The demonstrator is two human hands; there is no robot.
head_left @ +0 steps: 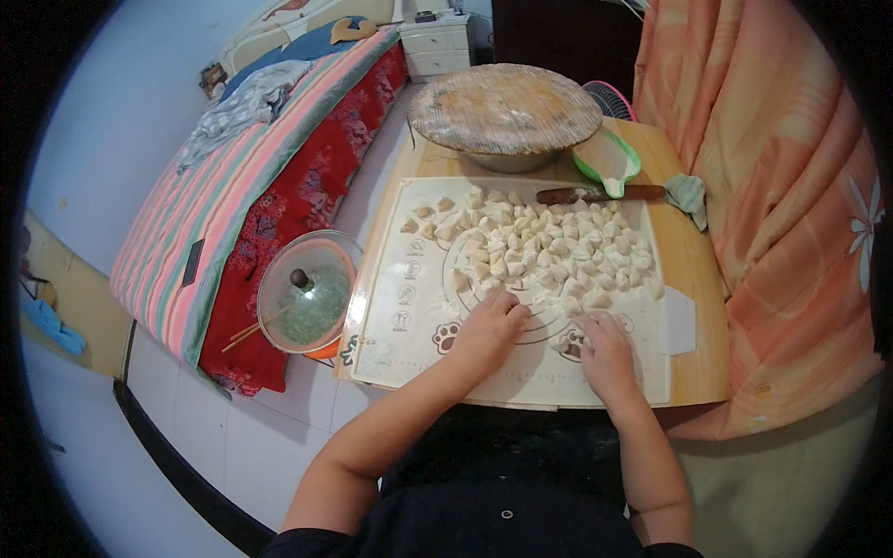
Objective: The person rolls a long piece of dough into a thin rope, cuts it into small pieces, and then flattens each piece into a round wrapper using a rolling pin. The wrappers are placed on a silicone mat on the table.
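Observation:
Many small pale dough pieces [549,242] are spread over the far half of a white printed silicone mat [419,358]. My left hand [493,330] rests low over the mat at the near edge of the dough pieces. Its fingers are bent and close together, and whatever is under them is hidden. To its right, my right hand [606,349] has its fingers stretched forward, just short of a dough piece [595,299]. A white dough scraper [678,324] lies by the mat's right edge.
Behind the dough stands a large basin with a round woven cover [507,107]. A green-rimmed scoop [609,158] and a brown rolling pin [605,194] lie near it. At the table's left is a glass-lidded pot [307,293] with chopsticks. Curtains hang on the right; a bed stands left.

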